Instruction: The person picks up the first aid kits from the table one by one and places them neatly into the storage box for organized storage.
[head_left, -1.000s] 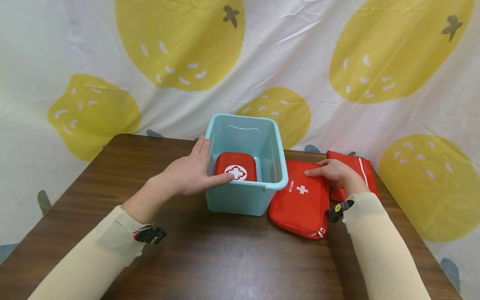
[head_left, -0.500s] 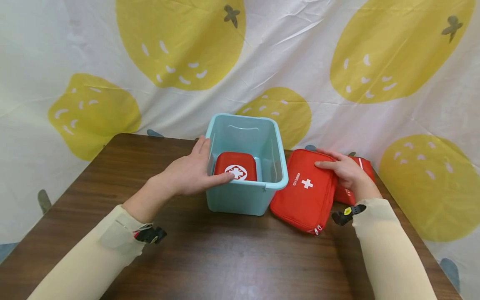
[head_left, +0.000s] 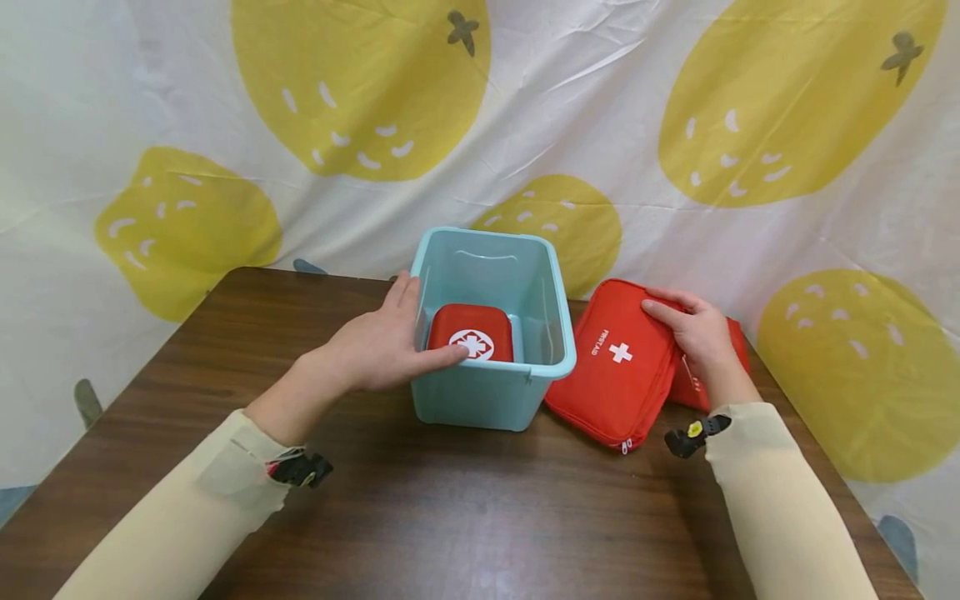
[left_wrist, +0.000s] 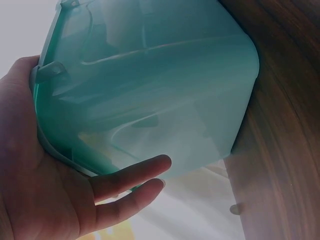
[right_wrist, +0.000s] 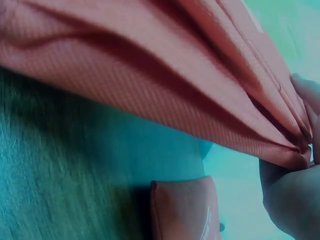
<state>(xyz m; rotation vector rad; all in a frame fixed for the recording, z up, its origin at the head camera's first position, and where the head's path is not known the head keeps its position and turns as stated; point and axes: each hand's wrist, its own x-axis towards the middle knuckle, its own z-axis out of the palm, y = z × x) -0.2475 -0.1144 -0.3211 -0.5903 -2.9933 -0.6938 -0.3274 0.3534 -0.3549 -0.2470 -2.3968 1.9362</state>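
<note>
My left hand (head_left: 367,346) rests at the left side of a light blue plastic bin (head_left: 472,400), thumb over the near rim. Its visible fingers run straight along the outside in the left wrist view. In the bin lies a red case (head_left: 468,321) with a white emblem. With my right hand (head_left: 697,329) I pinch the far right edge of a soft red first-aid bag (head_left: 611,387), thumb on top. The bag has a white cross and is tilted, its far end raised. In the right wrist view, its folded side gathers at the fingers (right_wrist: 292,195).
A second, flat red pouch (head_left: 690,387) lies on the dark wood table (head_left: 420,517) beneath and to the right of the first-aid bag. A white cloth (head_left: 570,108) with yellow fruit prints hangs behind the table. The bin stands close on the bag's left.
My right hand has taken hold of the first-aid bag's far edge, lifting it and shifting the bag away and slightly right. The left hand and bin stay put.
</note>
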